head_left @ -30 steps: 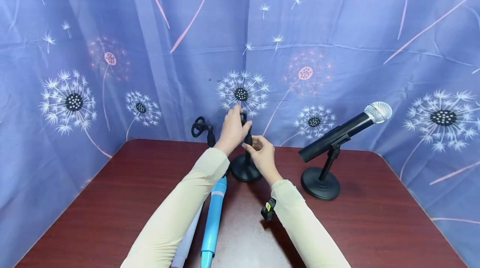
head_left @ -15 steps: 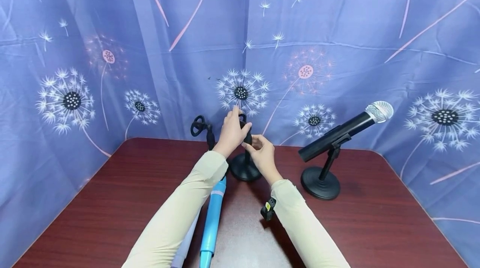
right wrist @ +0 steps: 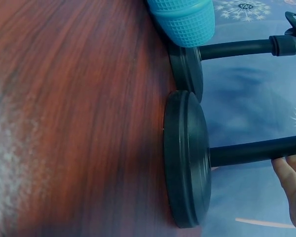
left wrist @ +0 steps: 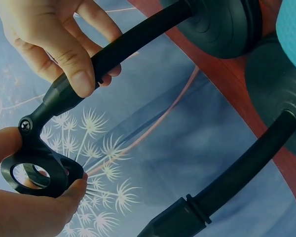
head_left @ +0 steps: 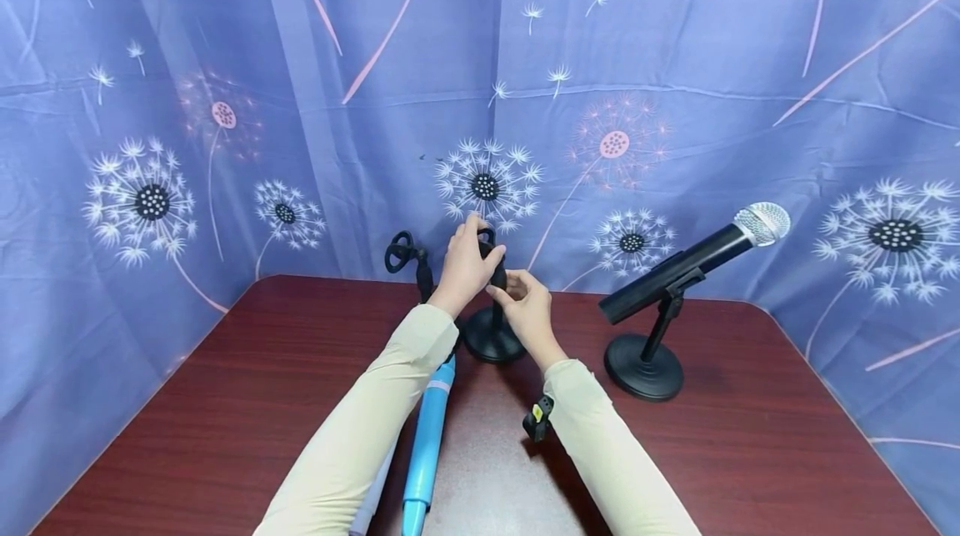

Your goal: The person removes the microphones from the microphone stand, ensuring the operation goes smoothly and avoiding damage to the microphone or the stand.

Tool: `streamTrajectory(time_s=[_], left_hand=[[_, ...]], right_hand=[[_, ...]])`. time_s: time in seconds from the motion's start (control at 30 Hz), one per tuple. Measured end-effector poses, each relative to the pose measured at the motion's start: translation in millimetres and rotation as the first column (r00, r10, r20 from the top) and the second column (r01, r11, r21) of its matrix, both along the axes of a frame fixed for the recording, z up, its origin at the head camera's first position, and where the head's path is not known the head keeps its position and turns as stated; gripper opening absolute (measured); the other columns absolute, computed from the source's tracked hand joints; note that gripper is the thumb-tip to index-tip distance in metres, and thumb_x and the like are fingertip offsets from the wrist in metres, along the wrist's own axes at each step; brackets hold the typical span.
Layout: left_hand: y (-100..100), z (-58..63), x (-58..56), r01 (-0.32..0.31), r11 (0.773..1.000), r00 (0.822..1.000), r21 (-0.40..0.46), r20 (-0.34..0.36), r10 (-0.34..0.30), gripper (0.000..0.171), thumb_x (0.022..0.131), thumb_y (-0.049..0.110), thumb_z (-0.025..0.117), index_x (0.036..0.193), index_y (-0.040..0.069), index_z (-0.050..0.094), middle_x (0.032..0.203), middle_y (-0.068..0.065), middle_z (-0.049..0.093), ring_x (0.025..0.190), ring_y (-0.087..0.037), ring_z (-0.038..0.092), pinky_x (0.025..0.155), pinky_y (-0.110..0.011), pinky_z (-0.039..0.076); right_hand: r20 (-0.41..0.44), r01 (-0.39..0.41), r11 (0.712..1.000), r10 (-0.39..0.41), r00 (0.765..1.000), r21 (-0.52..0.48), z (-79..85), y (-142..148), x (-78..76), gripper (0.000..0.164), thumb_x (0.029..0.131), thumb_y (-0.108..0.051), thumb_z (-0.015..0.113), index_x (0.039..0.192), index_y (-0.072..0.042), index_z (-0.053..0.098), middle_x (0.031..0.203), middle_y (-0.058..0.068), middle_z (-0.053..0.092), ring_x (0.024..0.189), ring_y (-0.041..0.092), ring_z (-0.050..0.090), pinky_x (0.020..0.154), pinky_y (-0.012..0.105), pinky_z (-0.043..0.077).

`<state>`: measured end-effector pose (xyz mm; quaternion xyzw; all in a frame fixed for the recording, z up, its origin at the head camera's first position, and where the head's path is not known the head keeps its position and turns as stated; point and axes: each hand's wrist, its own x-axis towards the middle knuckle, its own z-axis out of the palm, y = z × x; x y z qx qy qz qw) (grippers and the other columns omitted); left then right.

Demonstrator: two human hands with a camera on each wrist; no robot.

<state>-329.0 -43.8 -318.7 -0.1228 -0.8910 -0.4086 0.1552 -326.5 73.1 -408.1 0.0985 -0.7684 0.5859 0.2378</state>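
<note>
A black desktop microphone stand (head_left: 493,346) stands upright at the back middle of the table. My left hand (head_left: 465,265) holds the ring-shaped microphone clip (left wrist: 52,165) at its top, fingers on one side and thumb on the other. Just below, my right hand (head_left: 527,311) pinches the collar of the stand's pole (left wrist: 138,37) between thumb and fingers. The clip has no microphone in it. In the right wrist view the round base (right wrist: 187,163) sits on the table, with the right hand's fingers (right wrist: 288,177) touching the upper pole.
Left of it is a second stand with a bare clip (head_left: 401,252). A blue microphone (head_left: 426,444) lies in front, beside a pale lavender one mostly behind the left sleeve. At right, a black microphone (head_left: 675,273) rests on its stand (head_left: 643,368). A patterned curtain (head_left: 360,144) hangs behind.
Both hands stay on the same stand and clip with hardly any movement. The head view shifts very slightly.
</note>
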Motion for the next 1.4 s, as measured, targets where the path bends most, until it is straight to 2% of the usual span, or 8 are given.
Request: streamTrajectory(time_s=[0.33,0.67,0.87,1.4], left_hand=[[-1.1,-1.6,-1.0,0.007,1.0,1.0,0.03,-0.007,-0.007,0.04,0.095,0.023,0.062,0.128,0.007,0.045,0.126,-0.017,0.05,0.118,-0.035,0.047,0.095,-0.049,0.041],[0.5,-5.1,-4.2,0.01,0.997,1.0,0.071,-0.018,-0.009,0.045,0.095,0.024,0.062,0.133,0.006,0.045,0.129,-0.016,0.049,0.12,-0.034,0.046,0.096,-0.049,0.041],[1.2,-9.1,-3.5,0.007,0.997,1.0,0.076,-0.017,-0.006,0.044,0.095,0.024,0.062,0.132,0.006,0.046,0.128,-0.016,0.05,0.12,-0.033,0.047,0.096,-0.048,0.041],[4.4,-7.3,2.0,-0.024,0.986,1.0,0.164,0.007,0.024,0.039,0.094,0.019,0.063,0.127,0.007,0.047,0.132,-0.015,0.05,0.121,-0.033,0.049,0.097,-0.047,0.043]], right_hand=[[-0.019,0.008,1.0,-0.008,1.0,0.014,1.4,-2.1,2.2,0.026,0.082,-0.008,0.077,0.105,-0.001,0.068,0.097,0.014,0.07,0.089,0.027,0.068,0.079,0.041,0.054],[-0.008,0.006,0.996,-0.005,1.0,0.093,6.5,-2.1,4.0,0.027,0.084,-0.007,0.074,0.11,-0.002,0.066,0.103,0.013,0.07,0.093,0.027,0.069,0.079,0.041,0.055],[0.004,0.004,0.991,-0.005,1.0,0.133,6.7,0.1,5.8,0.028,0.085,-0.008,0.073,0.111,-0.002,0.066,0.104,0.014,0.07,0.09,0.027,0.07,0.076,0.041,0.056],[-0.015,0.033,0.991,-0.031,0.999,0.128,6.5,-0.2,6.0,0.025,0.083,-0.007,0.075,0.107,-0.002,0.068,0.099,0.014,0.072,0.084,0.027,0.07,0.073,0.041,0.056]])
